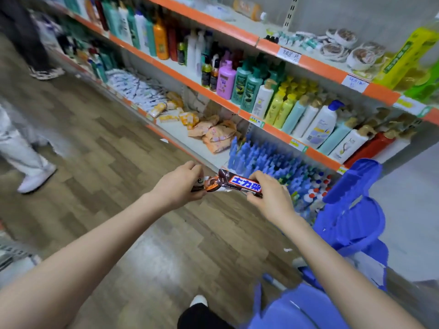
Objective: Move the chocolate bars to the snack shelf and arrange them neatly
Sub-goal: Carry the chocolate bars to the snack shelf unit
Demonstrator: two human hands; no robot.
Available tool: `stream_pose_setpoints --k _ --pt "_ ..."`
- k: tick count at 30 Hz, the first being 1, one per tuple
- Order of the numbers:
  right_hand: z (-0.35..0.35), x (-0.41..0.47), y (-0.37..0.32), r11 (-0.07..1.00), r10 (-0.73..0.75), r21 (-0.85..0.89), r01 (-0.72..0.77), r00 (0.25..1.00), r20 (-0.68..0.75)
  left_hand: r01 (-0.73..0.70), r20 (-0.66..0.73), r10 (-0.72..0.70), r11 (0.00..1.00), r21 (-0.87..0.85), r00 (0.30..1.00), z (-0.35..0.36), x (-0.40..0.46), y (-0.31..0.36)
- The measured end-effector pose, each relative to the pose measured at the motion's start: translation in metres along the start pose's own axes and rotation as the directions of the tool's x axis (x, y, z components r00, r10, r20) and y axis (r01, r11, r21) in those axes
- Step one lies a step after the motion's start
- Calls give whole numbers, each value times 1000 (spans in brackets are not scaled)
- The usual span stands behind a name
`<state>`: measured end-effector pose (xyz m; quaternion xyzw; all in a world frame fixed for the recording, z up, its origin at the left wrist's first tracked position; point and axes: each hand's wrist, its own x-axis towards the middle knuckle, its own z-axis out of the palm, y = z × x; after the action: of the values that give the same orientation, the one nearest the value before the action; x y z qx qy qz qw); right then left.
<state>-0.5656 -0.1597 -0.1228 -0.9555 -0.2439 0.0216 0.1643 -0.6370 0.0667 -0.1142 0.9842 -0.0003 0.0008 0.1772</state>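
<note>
Holding chocolate bars (240, 184) labelled 士力架: left hand (177, 186), right hand (270, 195).

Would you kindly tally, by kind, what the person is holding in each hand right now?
Snickers-style chocolate bar, gripped by the right hand: 1
Orange-brown wrapped chocolate bar, gripped by the left hand: 1
Total: 2

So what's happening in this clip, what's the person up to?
A person stands in a shop aisle holding chocolate bars out in front. The right hand grips a dark bar with a blue label; the left hand grips a brown-and-orange wrapped bar. The shelves ahead hold shampoo and toiletry bottles, not snacks, so nothing has been placed yet.
</note>
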Motion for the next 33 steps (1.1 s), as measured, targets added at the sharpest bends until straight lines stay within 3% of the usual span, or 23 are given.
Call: stream_pose_setpoints --k 9,17,29,33 --pt "23 -72 -71 962 -273 53 269 958 89 273 -90 -288 950 -153 953 16 -155 -10" --pt "52 -192 -116 885 -463 149 441 865 193 448 -90 -467 877 -175 879 43 -328 28" --pt "89 -327 -210 689 -724 263 675 633 274 648 -121 -684 723 -241 719 62 -551 73" --pt "100 -350 -259 606 -793 291 741 532 295 716 -159 -760 648 -261 630 56 -611 67"
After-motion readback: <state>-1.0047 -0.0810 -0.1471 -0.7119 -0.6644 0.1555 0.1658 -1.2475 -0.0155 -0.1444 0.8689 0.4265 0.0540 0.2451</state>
